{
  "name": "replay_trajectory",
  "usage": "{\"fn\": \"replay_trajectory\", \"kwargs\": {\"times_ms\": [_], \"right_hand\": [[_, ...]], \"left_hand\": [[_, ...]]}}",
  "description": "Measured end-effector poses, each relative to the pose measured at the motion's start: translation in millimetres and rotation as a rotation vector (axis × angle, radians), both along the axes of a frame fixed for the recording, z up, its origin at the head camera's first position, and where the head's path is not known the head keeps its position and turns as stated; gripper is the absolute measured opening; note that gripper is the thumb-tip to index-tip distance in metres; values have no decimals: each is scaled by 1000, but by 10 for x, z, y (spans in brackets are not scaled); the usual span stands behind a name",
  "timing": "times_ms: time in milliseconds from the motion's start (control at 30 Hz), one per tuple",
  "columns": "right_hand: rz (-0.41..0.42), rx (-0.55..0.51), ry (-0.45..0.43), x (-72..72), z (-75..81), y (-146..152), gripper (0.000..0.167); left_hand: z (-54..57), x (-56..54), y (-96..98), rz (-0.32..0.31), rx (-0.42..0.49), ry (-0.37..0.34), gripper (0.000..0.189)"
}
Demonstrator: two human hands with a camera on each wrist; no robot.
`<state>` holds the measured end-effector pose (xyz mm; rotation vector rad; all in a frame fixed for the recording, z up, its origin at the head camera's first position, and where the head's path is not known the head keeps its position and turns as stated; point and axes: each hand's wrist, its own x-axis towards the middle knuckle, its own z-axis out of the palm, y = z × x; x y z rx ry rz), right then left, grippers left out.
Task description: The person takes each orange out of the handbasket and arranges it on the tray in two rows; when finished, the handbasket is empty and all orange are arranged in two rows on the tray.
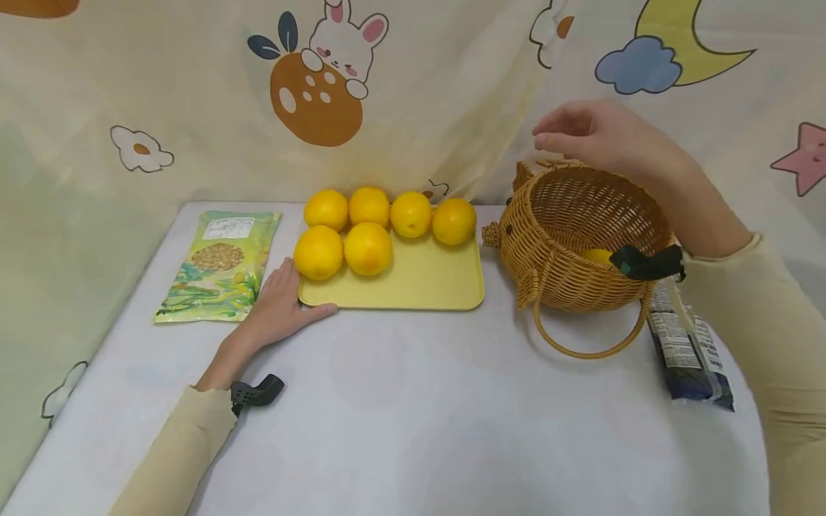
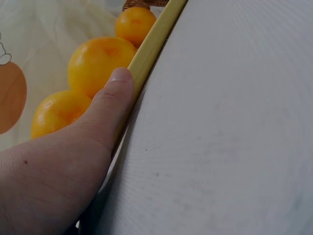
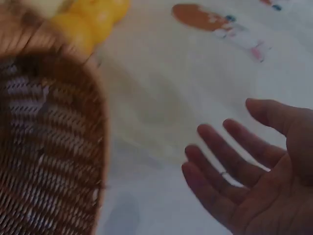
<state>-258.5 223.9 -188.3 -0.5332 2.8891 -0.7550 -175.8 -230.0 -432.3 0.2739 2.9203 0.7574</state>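
Observation:
Several oranges (image 1: 368,249) sit on a pale yellow tray (image 1: 426,283), grouped along its back and left side. My left hand (image 1: 277,304) lies at the tray's front left corner, fingers straight along the left side. In the left wrist view, its thumb (image 2: 115,95) rests along the tray's front rim. My right hand (image 1: 596,136) is raised over the back of a wicker basket (image 1: 568,279) shaped like a pig. It holds nothing, and its fingers (image 3: 215,147) are loosely bent and spread. Inside the basket a yellow thing (image 1: 596,255) shows, partly hidden by the dark wrist camera.
A green and yellow food packet (image 1: 222,265) lies left of the tray. Right of the basket is a dark packet (image 1: 690,351) with a printed label, partly under the basket and arm. The basket's loop handle (image 1: 584,355) hangs forward. A patterned cloth (image 1: 452,86) hangs behind the table.

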Motion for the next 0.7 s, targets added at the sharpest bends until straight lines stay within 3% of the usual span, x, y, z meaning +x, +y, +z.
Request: {"fn": "replay_trajectory", "kwargs": {"times_ms": [133, 267, 367, 500, 600, 700], "right_hand": [[36, 83, -146, -398, -126, 279, 53], [122, 194, -284, -619, -247, 464, 54], [232, 345, -374, -706, -360, 555, 55], [353, 488, -626, -770, -510, 571, 70], [354, 469, -751, -794, -567, 543, 76], [353, 411, -762, -822, -596, 536, 72]], "left_hand": [[5, 9, -14, 4, 1, -9, 116], [4, 12, -9, 5, 5, -7, 115], [0, 5, 5, 4, 2, -6, 115], [19, 11, 3, 8, 0, -4, 116], [22, 15, -14, 11, 1, 7, 116], [8, 17, -20, 11, 1, 4, 116]]}}
